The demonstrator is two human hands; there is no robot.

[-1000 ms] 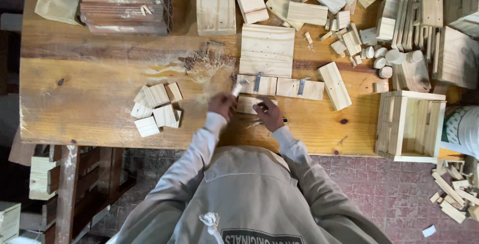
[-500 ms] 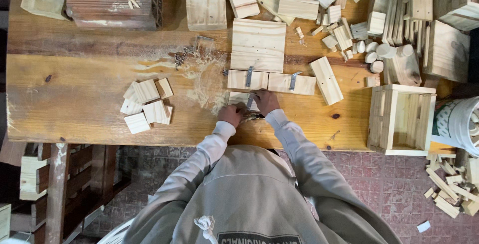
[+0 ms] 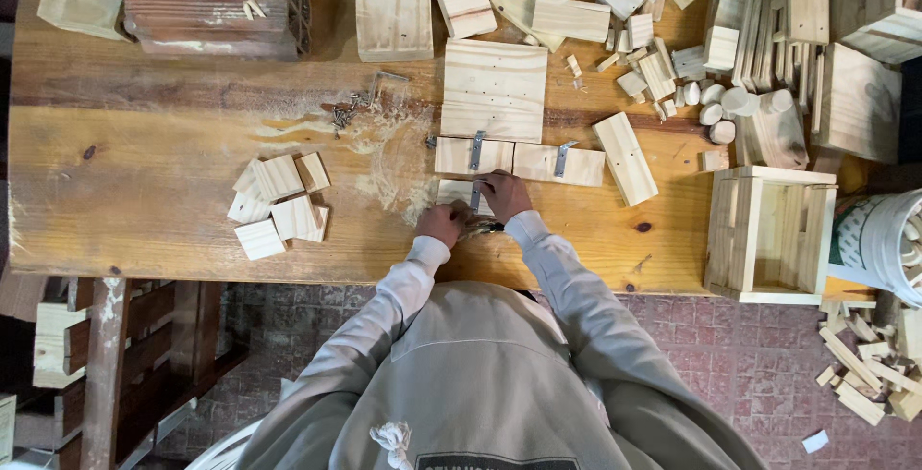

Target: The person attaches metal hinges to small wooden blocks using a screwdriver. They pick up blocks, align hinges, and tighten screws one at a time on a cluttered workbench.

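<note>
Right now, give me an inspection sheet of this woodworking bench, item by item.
Surface: wooden workbench, with sawdust patch mid-bench.
Job's things: small wood piece under both hands; two small boards with metal strips just beyond; square panel behind them.
Clutter: pile of small wood squares; loose screws; offcuts and dowel ends; stacked boards.
Grippers: left hand and right hand rest on the piece; what the fingers hold cannot be told.
Cables: nothing seen.
Surroundings: slatted crate, white bucket, scraps on tiled floor.
</note>
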